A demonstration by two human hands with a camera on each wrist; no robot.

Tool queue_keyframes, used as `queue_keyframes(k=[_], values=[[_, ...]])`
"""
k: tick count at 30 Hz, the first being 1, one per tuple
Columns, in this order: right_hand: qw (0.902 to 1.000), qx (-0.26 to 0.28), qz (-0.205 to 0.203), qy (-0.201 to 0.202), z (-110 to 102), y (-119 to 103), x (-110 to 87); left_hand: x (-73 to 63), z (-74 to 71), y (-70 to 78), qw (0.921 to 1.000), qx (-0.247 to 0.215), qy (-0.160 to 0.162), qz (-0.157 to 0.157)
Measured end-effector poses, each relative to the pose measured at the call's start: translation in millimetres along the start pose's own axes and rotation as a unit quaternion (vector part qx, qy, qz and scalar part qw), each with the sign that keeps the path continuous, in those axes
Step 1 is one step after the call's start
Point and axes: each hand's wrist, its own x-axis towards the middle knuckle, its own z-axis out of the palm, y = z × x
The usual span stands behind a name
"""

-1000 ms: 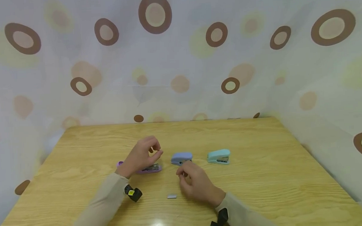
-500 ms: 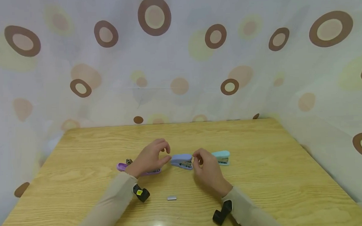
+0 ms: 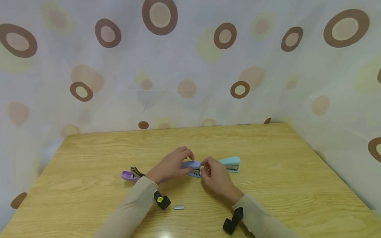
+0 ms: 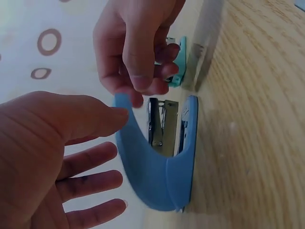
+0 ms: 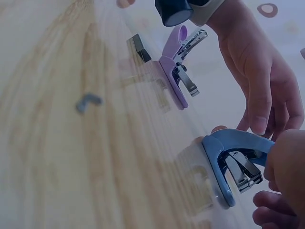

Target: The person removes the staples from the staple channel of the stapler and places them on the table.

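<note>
Fingers of the left hand (image 3: 170, 166) are relaxed and apart, left of the blue stapler (image 3: 193, 164); probably they should steady it. At its right end, fingers of the right hand (image 3: 218, 176) curl; whether they pinch its lid (image 4: 137, 155), I cannot tell.

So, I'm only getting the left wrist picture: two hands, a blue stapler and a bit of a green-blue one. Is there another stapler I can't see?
Observer: Yes, a purple stapler sits over to the person's left of the blue stapler.

Visitor: Oh! Anything small lying about as well?

Observer: One small grey strip lies loose on the table, nearer the person than the staplers.

Visitor: And what's the person wearing on their arms? My picture cuts that off.

Observer: Long beige sleeves, in the head view.
</note>
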Motion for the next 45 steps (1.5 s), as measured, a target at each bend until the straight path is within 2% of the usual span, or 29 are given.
queue_keyframes(k=[3,7,13,17,20,26,30,35,39,43,45], values=[[0.9991,0.015,0.021,-0.032,1,0,0.1,2.3,3.3,1.3,0.9999,0.0,-0.013,-0.01],[0.9978,0.03,0.032,-0.051,1,-1,0.7,4.3,5.9,1.3,0.9996,0.011,-0.026,-0.007],[0.9991,0.018,-0.011,-0.036,6,5,3.7,7.9,7.6,-2.4,0.9978,0.056,-0.021,0.03],[0.9992,0.019,-0.028,-0.021,11,8,6.2,11.1,8.5,-4.1,0.9963,0.076,-0.018,0.034],[0.9992,0.022,-0.031,-0.015,14,9,7.4,12.2,9.1,-4.3,0.9963,0.077,-0.022,0.032],[0.9991,0.013,-0.037,-0.017,11,7,9.7,12.8,8.0,-0.9,0.9953,0.087,-0.009,0.042],[0.9993,0.007,-0.014,-0.034,5,7,9.0,14.9,7.6,2.3,0.9941,0.088,-0.011,0.063],[0.9993,0.013,0.0,-0.034,1,7,12.2,19.4,5.6,3.1,0.9929,0.088,0.006,0.081],[0.9988,0.01,0.01,-0.047,4,7,9.2,17.8,9.8,0.6,0.9928,0.09,0.0,0.079],[0.9986,0.007,0.014,-0.05,9,8,-0.6,10.8,18.0,0.7,0.9937,0.086,-0.006,0.072],[0.9985,0.003,0.015,-0.052,11,8,-6.0,6.6,21.6,0.3,0.9964,0.06,-0.004,0.06]])
